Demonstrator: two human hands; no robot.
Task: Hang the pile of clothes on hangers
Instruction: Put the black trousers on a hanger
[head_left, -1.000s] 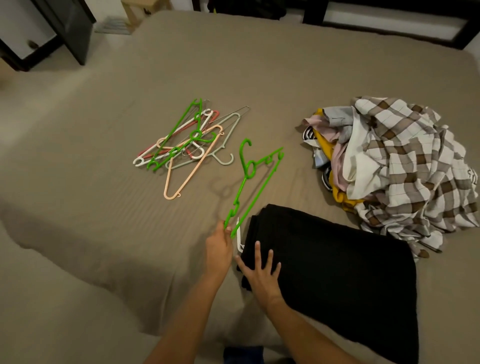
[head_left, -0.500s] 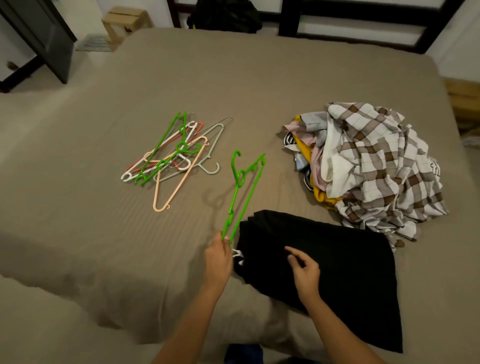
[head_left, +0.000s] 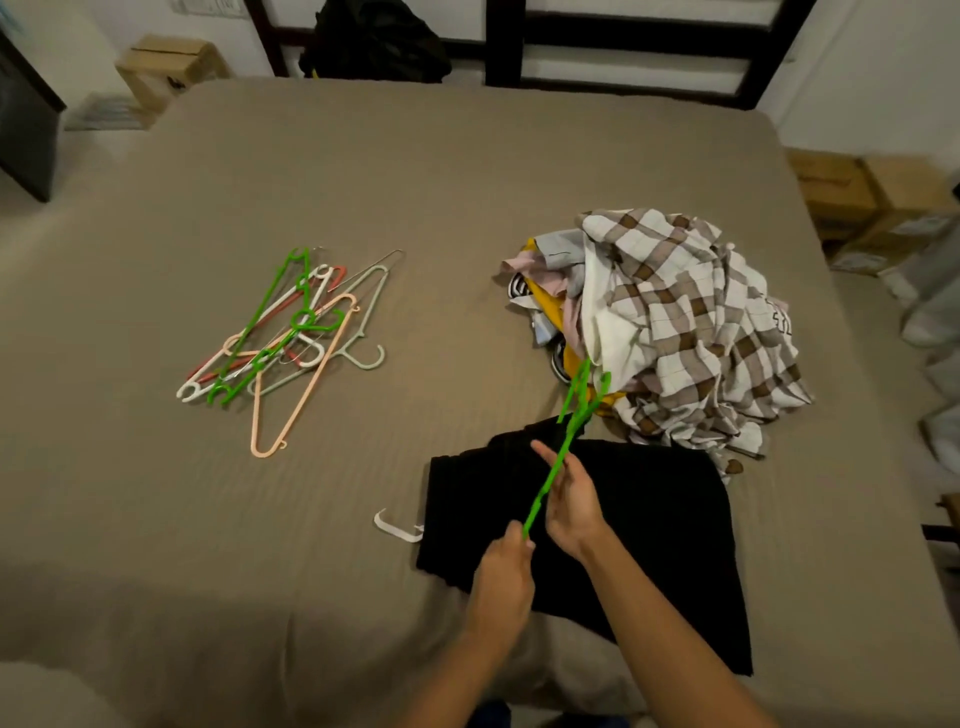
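Head camera is showing the left hand (head_left: 501, 574) pinching the near end of the green hanger (head_left: 570, 428) and the right hand (head_left: 574, 501) gripping its middle, holding it above the black garment (head_left: 654, 525) lying beside the clothes pile (head_left: 680, 322) on the bed (head_left: 467, 176).

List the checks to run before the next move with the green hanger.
1. Left hand grips the green hanger at its end: ok.
2. Right hand has a firm hold on the hanger: cannot tell; it touches the bar.
3. Hanger's hook end is free of the pile of clothes: cannot tell; they overlap in this view.
4. Black garment already has a hanger: ok, a white hanger hook sticks out of its left edge.
5. Spare hangers lie on the bed: ok.
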